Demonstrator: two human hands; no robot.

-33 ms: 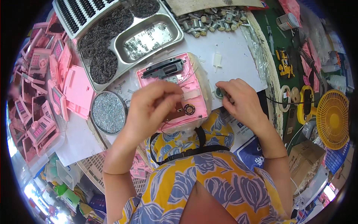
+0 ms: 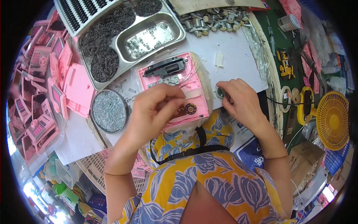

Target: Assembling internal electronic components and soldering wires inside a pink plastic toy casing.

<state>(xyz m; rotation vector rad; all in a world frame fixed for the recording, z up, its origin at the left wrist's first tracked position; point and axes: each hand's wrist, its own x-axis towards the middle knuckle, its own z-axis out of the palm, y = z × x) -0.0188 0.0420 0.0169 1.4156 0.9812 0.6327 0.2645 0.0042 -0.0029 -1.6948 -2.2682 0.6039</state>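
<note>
left hand (image 2: 154, 110) pinches a small part over the pink casing (image 2: 175, 87); right hand (image 2: 240, 100) grips a round piece (image 2: 220, 92) (partly hidden) beside it.

We see the pink plastic casing (image 2: 175, 89) lying open-side up on the white table, black module at its far edge, thin wires across it. Small round speaker (image 2: 191, 108) sits near its front-right corner.

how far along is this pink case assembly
Done: the open pink case already carries a black module and a round speaker. In hand: left hand works its wires; right hand grips a small part. Left: stacked pink cases wait.
</note>
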